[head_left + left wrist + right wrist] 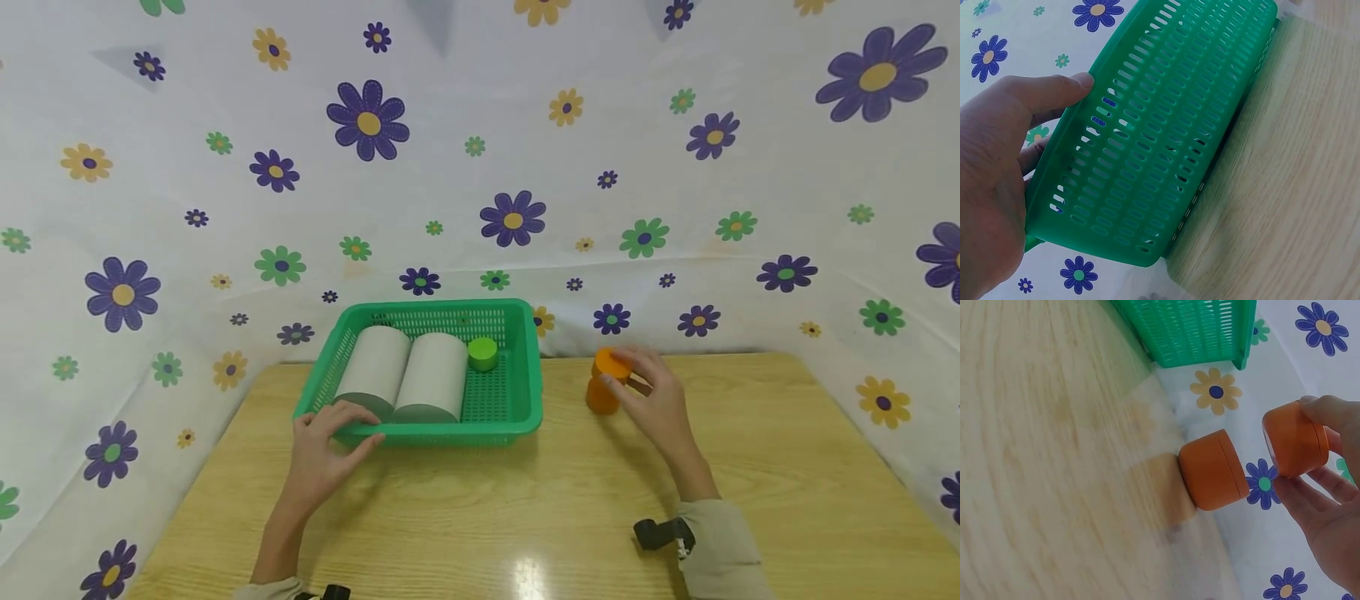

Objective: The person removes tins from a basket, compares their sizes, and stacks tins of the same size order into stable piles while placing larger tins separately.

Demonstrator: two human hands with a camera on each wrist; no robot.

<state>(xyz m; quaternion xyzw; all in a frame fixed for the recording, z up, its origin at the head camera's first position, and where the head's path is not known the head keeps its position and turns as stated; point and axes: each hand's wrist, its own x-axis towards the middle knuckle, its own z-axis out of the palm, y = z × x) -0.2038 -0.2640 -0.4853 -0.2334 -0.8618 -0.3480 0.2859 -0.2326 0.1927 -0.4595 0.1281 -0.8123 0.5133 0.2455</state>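
Note:
My left hand (322, 454) grips the near rim of a green plastic basket (528, 367) at its left corner; the left wrist view shows the thumb (1079, 84) against the rim. Inside the basket lie two white rolls (433, 375) side by side and a small lime-green round container (482, 354). Right of the basket, my right hand (660, 404) holds a small orange lidded jar (1294, 439) between thumb and fingers. A second orange jar (1210, 470) stands upright on the table directly below it, with a gap between the two in the right wrist view.
A light wooden table (465, 517) carries the basket and the jar. White cloth (450, 183) printed with flowers hangs behind the table's far edge and along the sides. Dark wrist cameras (663, 533) are strapped near both sleeves.

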